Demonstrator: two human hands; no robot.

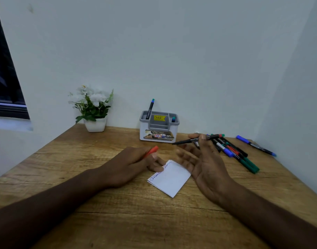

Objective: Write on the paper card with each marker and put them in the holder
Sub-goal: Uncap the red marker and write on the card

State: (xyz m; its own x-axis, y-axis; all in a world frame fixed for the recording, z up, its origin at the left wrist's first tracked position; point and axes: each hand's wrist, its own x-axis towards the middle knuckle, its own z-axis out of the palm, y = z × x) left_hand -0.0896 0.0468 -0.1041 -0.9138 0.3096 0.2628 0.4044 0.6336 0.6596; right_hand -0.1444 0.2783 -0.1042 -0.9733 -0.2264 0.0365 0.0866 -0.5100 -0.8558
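Observation:
A white paper card (172, 178) with blue and green writing along its left edge lies on the wooden desk. My left hand (129, 166) rests at the card's upper left corner and holds a red marker cap (151, 151). My right hand (202, 162) hovers palm-up just right of the card and pinches an uncapped black marker (195, 139) with a red end between thumb and forefinger. A grey and white holder (159, 129) stands at the back with a green-capped marker (150, 108) and a blue-capped marker (173, 119) in it.
A pile of several blue, red and green markers (233, 151) lies right of my right hand, with one blue marker (256, 145) apart near the right wall. A white pot of flowers (93, 112) stands at the back left. Walls close in behind and to the right.

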